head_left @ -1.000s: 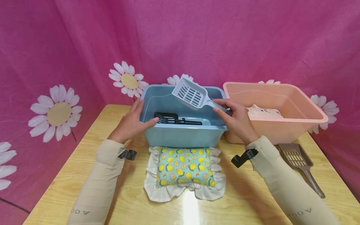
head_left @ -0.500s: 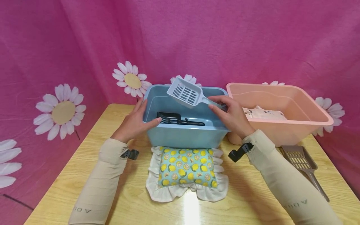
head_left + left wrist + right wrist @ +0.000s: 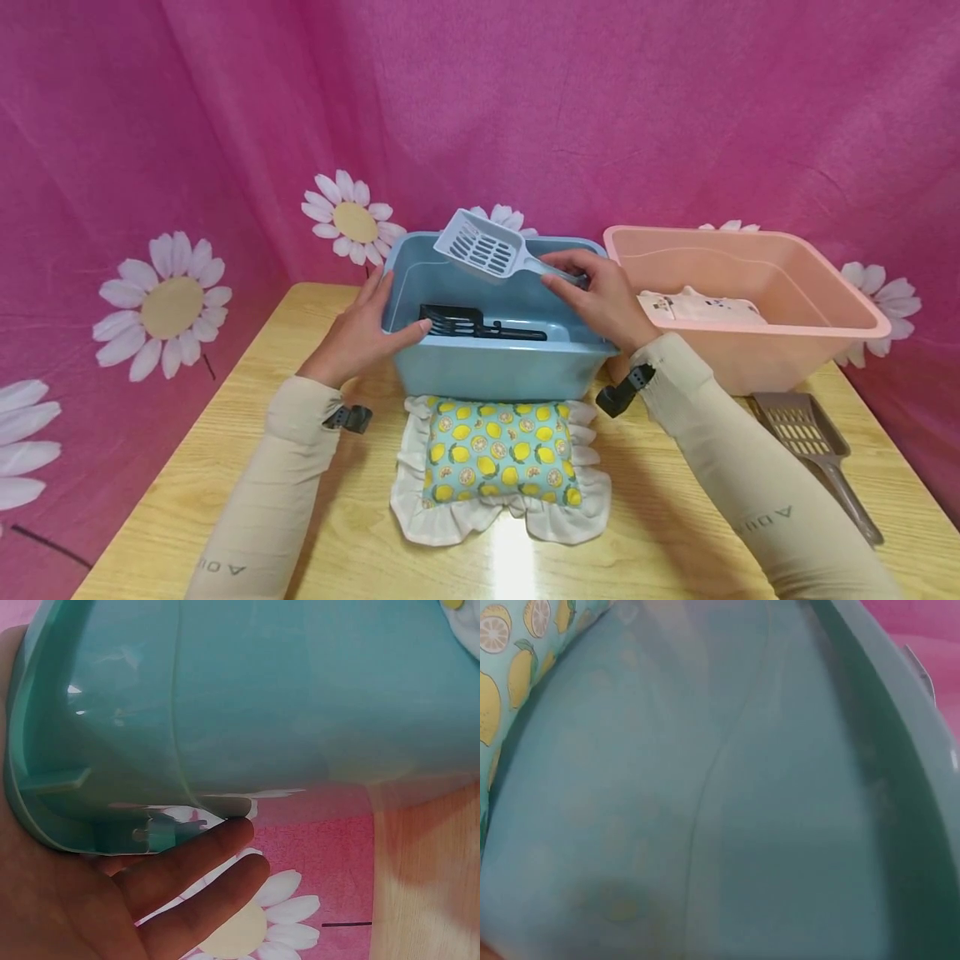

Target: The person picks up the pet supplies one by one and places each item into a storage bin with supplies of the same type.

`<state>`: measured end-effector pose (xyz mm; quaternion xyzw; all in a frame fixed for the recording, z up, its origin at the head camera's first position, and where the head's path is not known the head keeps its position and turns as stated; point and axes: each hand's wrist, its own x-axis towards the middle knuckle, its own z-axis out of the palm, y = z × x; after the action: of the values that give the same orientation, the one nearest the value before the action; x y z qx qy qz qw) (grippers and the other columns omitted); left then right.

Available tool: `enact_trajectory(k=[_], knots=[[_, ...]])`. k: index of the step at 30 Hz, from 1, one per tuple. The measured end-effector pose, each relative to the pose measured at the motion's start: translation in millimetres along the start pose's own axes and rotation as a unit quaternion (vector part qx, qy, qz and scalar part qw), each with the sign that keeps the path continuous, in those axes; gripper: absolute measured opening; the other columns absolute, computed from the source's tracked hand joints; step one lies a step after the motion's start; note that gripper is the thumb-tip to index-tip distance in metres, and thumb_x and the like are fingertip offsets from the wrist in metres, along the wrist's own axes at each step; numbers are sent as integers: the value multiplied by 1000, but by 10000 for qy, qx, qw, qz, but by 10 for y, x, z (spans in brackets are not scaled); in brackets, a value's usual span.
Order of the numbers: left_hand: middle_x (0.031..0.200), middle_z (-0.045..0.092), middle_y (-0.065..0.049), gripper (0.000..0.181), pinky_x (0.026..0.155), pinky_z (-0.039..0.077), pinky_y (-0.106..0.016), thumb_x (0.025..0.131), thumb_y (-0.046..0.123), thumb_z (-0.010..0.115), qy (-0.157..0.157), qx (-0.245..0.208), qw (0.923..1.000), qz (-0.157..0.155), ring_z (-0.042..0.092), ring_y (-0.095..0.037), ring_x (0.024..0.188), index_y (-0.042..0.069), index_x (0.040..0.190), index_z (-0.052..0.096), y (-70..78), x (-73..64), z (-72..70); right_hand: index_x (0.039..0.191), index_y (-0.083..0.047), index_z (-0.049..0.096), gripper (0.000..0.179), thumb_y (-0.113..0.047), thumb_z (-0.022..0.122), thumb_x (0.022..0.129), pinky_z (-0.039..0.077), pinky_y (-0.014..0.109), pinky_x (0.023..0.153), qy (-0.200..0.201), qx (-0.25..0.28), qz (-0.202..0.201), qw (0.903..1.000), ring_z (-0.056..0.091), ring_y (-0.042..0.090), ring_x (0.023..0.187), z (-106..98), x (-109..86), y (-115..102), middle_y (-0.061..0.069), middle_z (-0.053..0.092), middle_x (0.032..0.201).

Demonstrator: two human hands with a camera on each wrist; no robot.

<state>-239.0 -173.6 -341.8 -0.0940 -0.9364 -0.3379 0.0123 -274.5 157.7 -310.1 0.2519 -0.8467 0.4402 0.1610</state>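
Observation:
In the head view a light blue litter scoop (image 3: pixel 483 247), slotted, tilts over the blue litter box (image 3: pixel 495 371). My right hand (image 3: pixel 596 292) pinches its handle between thumb and fingers, above the box's right part. My left hand (image 3: pixel 363 329) grips the box's front left corner, thumb over the rim, fingers along the outside. In the left wrist view, fingers (image 3: pixel 206 900) of that hand stretch below the box wall (image 3: pixel 247 697). A black slotted scoop (image 3: pixel 483 325) lies inside the box. Right wrist view: the box's outer wall (image 3: pixel 727 795) fills most of it.
A lemon-print cushion (image 3: pixel 501 454) with white frills lies before the box. On the right stands a pink litter box (image 3: pixel 750 358) holding a pale printed cloth item (image 3: pixel 701 308). A brown scoop (image 3: pixel 810 433) rests on the wooden table (image 3: pixel 645 550). Behind hangs a pink flowered curtain (image 3: pixel 570 108).
My right hand has carried the light blue scoop leftward over the blue box. My left hand stays at the box corner. The head view has shifted slightly.

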Motion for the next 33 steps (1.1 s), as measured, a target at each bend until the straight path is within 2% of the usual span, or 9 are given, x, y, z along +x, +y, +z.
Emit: enact_trajectory(k=[5, 11, 20, 28, 33], knots=[[162, -3, -1, 105, 95, 42, -63, 79, 70, 58, 20, 33, 10000, 24, 16, -38, 144, 24, 156, 4, 16, -16, 6, 116, -10, 69, 30, -21, 71, 89, 47, 25, 75, -92, 19, 174, 9998, 57, 15, 89, 25, 50, -5, 6, 69, 105], [162, -4, 0, 105, 95, 42, -63, 79, 70, 58, 3, 27, 10000, 31, 16, -37, 144, 24, 156, 4, 21, -18, 13, 116, -9, 69, 29, -19, 70, 89, 48, 32, 78, -267, -40, 133, 9995, 58, 14, 91, 56, 113, -25, 5, 69, 106], [162, -3, -1, 106, 95, 41, -63, 79, 70, 59, 42, 34, 10000, 37, 16, -38, 144, 23, 156, 4, 19, -20, 9, 117, -9, 68, 27, -20, 68, 91, 47, 25, 68, -434, 99, 182, 9988, 58, 13, 88, 113, 144, 5, 5, 69, 104], [162, -4, 1, 104, 96, 41, -63, 80, 68, 58, 97, 99, 9998, 116, 15, -37, 144, 22, 156, 5, 29, -17, 6, 121, -9, 65, 29, -17, 66, 93, 48, 25, 70, -625, 101, 152, 9979, 58, 15, 90, 117, 143, 24, 6, 68, 109], [162, -4, 1, 105, 95, 42, -63, 80, 69, 59, 62, 77, 9999, 56, 15, -37, 145, 23, 156, 4, 20, -26, 17, 120, -6, 65, 29, -16, 66, 92, 49, 27, 71, -666, 32, 189, 9976, 59, 17, 90, 132, 133, 31, 8, 68, 108]])
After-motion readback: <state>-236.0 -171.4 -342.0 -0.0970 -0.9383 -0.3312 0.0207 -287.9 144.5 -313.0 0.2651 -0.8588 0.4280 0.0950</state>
